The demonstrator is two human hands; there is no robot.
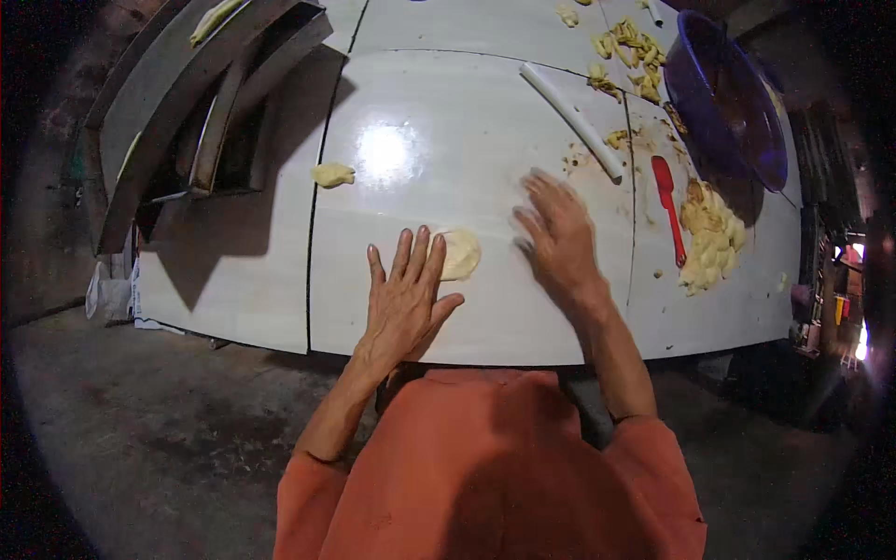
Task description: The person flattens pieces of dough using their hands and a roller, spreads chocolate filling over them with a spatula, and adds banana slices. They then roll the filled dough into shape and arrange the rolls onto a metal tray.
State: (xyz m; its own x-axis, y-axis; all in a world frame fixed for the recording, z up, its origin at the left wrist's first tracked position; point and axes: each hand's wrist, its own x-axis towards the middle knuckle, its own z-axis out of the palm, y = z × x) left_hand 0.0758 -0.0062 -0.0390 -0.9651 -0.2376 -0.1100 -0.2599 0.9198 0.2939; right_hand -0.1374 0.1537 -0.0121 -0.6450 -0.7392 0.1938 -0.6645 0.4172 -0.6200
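Observation:
A small flattened round of pale dough (460, 257) lies on the white table, near its front edge. My left hand (406, 294) rests flat beside it with fingers spread, the index finger touching the dough's left side. To the right of the dough, my right hand (563, 233) is held above the table, slightly smeared by motion. Its fingers are loosely stretched out and nothing shows in them. A smaller lump of dough (333, 175) sits farther left, dusted by no hand and apart from both.
Metal trays (177, 103) stand at the left. A white tube (574, 121) lies at the far right-centre. Beyond my right hand are a red spatula (665, 191), a big dough mass (714, 233) with brown filling, a purple basin (770, 131) and several yellowish pieces (635, 47).

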